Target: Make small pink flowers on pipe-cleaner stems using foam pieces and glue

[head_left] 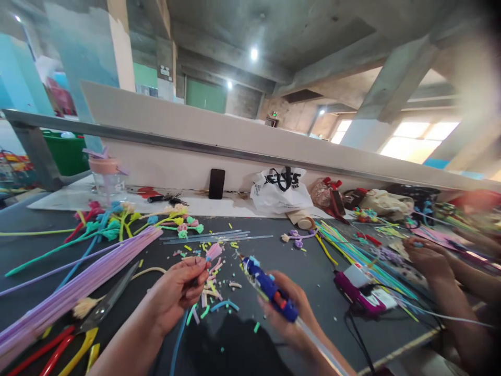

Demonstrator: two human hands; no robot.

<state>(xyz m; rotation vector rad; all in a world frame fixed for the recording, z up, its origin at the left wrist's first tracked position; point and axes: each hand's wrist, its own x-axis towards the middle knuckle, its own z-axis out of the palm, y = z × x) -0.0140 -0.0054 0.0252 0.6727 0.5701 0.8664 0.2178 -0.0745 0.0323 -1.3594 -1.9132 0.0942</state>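
My left hand (176,292) pinches a small pink fuzzy bud (214,253) with a bit of blue at its base, between thumb and fingertips. A blue pipe cleaner (179,339) runs down beside that hand; whether it joins the bud is hidden. In my right hand (287,308) is a blue glue gun (270,287), its nozzle pointing up and left toward the bud, a short gap away. A clear glue stick (319,339) comes out of its back end. Cut pipe cleaner bits (211,300) lie scattered between and beneath my hands on the dark table.
To the left are a bundle of lilac pipe cleaners (94,282), scissors (111,297) and finished-looking fuzzy flowers (113,222). Clear glue sticks (219,237), a phone (216,184) and a white bag (279,190) lie behind. A purple power strip (358,295) and a co-worker's hands (426,256) are right.
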